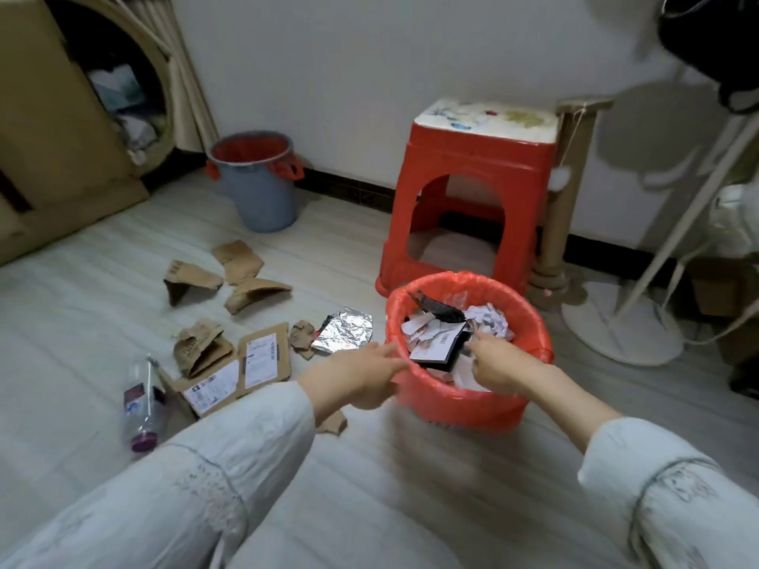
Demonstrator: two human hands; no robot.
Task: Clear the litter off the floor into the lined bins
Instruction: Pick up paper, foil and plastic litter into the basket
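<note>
A bin with a red liner (468, 408) stands on the floor in front of me, full of torn paper and a black-and-white card (439, 347). My left hand (361, 375) reaches to the bin's near-left rim with fingers stretched out, holding nothing. My right hand (499, 363) hovers over the paper inside the bin, fingers loosely bent, with nothing visibly held. Left of the bin lie a silver foil wrapper (345, 330), torn cardboard pieces (242, 277), a flat cardboard sheet with labels (246, 367) and a clear plastic bottle (141, 404). A second bin, grey with a red liner (263, 190), stands by the wall.
A red plastic stool (464, 190) stands just behind the near bin. A cardboard scratching post (562, 190) and a white fan base (620, 322) are to the right. A large cardboard box (49, 137) leans at the far left. A small cardboard scrap (333, 423) lies under my left wrist.
</note>
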